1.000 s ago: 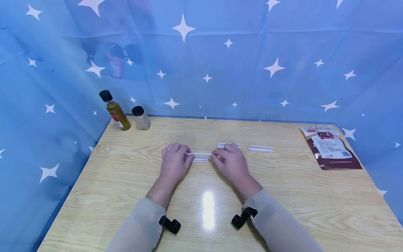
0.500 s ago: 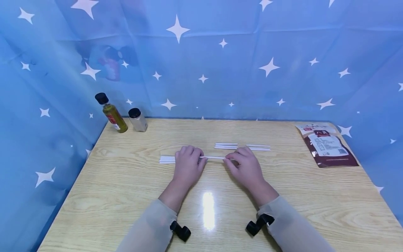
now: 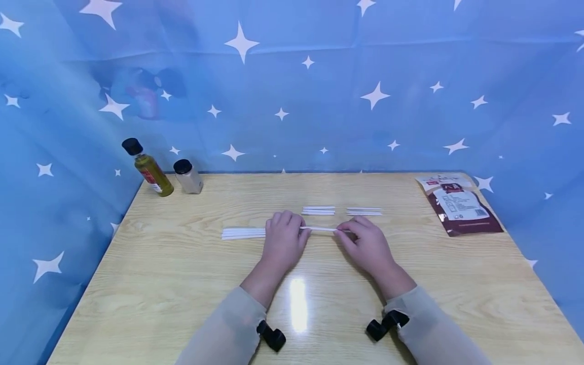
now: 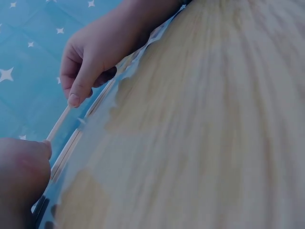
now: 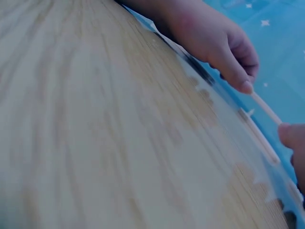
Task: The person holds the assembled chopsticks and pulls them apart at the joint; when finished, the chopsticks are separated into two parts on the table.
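Between my two hands a thin white stick [image 3: 321, 229] stretches sideways, close over the table. My left hand [image 3: 284, 241] pinches its left end between thumb and fingers; the other fingers are curled. The stick's right end is pinched by my right hand [image 3: 366, 246]. In the left wrist view the stick [image 4: 59, 124] slants between the two thumbs, and the right wrist view shows the same stick [image 5: 266, 108]. Several white sticks [image 3: 242, 233] lie side by side left of my left hand, their right ends hidden behind it.
Beyond my hands lie two small groups of white sticks, a left group [image 3: 318, 210] and a right group [image 3: 364, 211]. An oil bottle [image 3: 154, 174] and a black-capped jar [image 3: 189, 177] stand back left. A maroon pouch [image 3: 461, 207] lies back right. A star-patterned curtain [image 3: 283, 86] borders the table.
Both hands have moved to the right with the stick held between them. The row of sticks at the left, earlier mostly under my left hand, now shows more.
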Available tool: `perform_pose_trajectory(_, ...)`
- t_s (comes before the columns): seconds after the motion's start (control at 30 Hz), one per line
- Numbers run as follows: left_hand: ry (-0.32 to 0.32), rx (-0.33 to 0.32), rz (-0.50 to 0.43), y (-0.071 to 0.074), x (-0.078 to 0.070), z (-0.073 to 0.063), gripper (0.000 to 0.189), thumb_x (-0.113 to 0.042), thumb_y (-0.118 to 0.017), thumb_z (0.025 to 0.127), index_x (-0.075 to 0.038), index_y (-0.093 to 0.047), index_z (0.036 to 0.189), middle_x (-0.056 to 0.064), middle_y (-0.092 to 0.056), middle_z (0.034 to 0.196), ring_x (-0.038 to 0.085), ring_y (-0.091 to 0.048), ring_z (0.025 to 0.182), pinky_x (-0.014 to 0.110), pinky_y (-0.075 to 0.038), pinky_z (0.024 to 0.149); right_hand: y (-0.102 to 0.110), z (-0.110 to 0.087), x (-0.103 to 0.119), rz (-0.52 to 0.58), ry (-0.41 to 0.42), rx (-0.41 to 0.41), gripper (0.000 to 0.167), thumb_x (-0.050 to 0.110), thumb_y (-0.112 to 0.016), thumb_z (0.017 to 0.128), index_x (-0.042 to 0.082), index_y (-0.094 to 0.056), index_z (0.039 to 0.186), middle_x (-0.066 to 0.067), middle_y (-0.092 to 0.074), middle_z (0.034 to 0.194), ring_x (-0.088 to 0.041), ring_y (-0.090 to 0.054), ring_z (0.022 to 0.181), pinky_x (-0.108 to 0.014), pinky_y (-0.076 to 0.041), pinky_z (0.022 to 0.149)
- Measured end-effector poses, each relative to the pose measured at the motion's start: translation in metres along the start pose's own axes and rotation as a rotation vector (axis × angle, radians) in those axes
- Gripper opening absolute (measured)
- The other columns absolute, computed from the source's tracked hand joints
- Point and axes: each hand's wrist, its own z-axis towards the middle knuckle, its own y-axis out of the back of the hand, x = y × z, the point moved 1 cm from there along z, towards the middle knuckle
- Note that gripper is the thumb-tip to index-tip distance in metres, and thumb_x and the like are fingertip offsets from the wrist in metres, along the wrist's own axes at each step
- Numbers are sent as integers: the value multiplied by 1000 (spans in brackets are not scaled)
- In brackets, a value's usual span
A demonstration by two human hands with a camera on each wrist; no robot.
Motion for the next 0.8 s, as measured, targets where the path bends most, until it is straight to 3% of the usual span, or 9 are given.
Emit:
perform_pose_trajectory(0.33,-65,-12,-13,-15,-18,13,15,-38,-67,106,-23,-71,106,-7,-64,105,20,-57,108,44,-44,99,19,-5,-21,22,-72,24,6,14,-82,97,16,-79,101,6,-70,94,-9,-55,77,-30,-48,68)
perform_pose_trajectory(0.53,-120,-5,-5,-22,-21,16,13,-37,-68,106,-26,-73,104,-10,-68,107,16,-57,107,40,-45,94,22,-9,-26,65,-75,11,9,10,-79,98,13,-82,106,3,-72,97,-9,-58,79,-23,-47,69)
perform_pose_trajectory(0.8,-172,-11,-36,-23,-24,17,7,-32,-72,104,-26,-77,105,-13,-74,112,15,-59,108,39,-45,92,21,-7,-27,102,-38,71,14,9,-81,96,13,-84,109,5,-71,97,-9,-56,79,-27,-47,67)
